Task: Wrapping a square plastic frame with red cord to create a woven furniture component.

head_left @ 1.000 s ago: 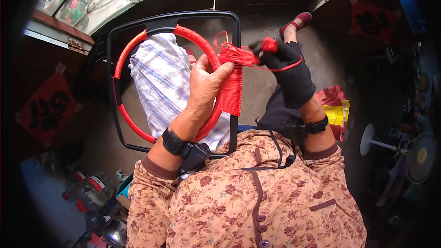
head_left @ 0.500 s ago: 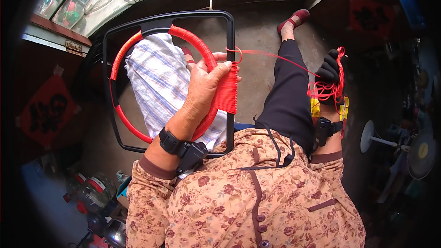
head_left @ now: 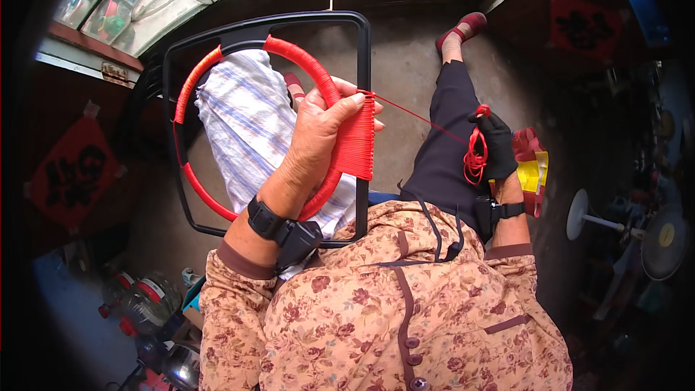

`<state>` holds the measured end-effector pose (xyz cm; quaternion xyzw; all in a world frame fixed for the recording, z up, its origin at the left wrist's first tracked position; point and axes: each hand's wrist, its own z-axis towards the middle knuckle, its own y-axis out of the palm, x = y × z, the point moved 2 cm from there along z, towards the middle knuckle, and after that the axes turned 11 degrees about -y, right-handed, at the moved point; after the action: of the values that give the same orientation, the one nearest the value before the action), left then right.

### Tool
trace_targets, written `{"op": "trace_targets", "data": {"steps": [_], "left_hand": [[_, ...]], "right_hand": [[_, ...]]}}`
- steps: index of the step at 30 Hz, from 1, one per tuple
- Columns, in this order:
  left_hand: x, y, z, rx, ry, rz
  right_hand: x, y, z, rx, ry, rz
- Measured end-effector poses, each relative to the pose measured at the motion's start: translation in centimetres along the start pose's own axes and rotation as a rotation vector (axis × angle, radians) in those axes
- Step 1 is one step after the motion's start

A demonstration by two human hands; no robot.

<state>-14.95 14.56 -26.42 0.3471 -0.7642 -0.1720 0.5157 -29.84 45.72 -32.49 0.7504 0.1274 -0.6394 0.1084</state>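
A black frame [head_left: 364,51] with rounded corners and an inner ring lies across my lap. Red cord [head_left: 355,146] is wound in tight rows between the ring and the frame's right bar, and more red wrapping [head_left: 308,58] covers parts of the ring. My left hand [head_left: 322,123] grips the ring and the top of the wound rows, thumb on the front. From there a taut strand of red cord [head_left: 416,117] runs to my right hand [head_left: 496,145], in a black glove with bare fingertips. That hand is closed on a looped bundle of the cord [head_left: 475,156].
A white and blue striped cloth [head_left: 242,101] covers my left leg under the frame. A red and yellow bag [head_left: 532,174] sits beyond my right hand. A white fan [head_left: 662,242] stands at right; plastic bottles [head_left: 148,304] stand at lower left.
My right hand has moved left and slightly down with the cord bundle, turning inward. The loose loop at the frame's right bar has been drawn tight. My left hand keeps its hold.
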Motion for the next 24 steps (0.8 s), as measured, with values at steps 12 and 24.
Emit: {"op": "trace_targets", "data": {"steps": [12,24], "left_hand": [[-0.4,0.0,0.1,0.024,-0.04,-0.014],[-0.8,-0.5,-0.1,0.298,0.362,0.274]], "right_hand": [[-2.2,1.8,3.8,-0.051,-0.773,-0.84],[-12.7,22.2,1.7,-0.405,-1.521,-1.295]]}}
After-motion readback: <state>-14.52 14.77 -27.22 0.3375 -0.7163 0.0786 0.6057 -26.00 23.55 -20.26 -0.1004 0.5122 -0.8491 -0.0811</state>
